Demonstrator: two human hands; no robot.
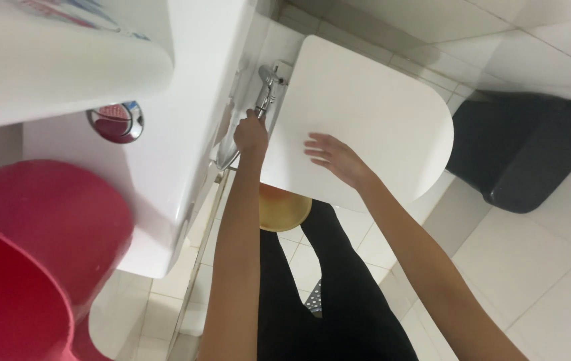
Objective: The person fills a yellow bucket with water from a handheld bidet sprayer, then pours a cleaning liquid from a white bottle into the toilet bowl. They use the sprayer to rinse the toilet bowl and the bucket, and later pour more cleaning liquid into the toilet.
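My left hand is closed around the handle of a chrome hand sprayer that sits beside the toilet, its hose trailing down past my wrist. My right hand hovers open, fingers spread, just over the closed white toilet lid. Both arms reach forward from the bottom of the view, over my black-clad legs.
A white cistern with a round chrome flush button stands at left. A large red plastic bucket fills the lower left. A black waste bin sits right of the toilet. A yellow-orange object shows under the lid. The floor is white tile.
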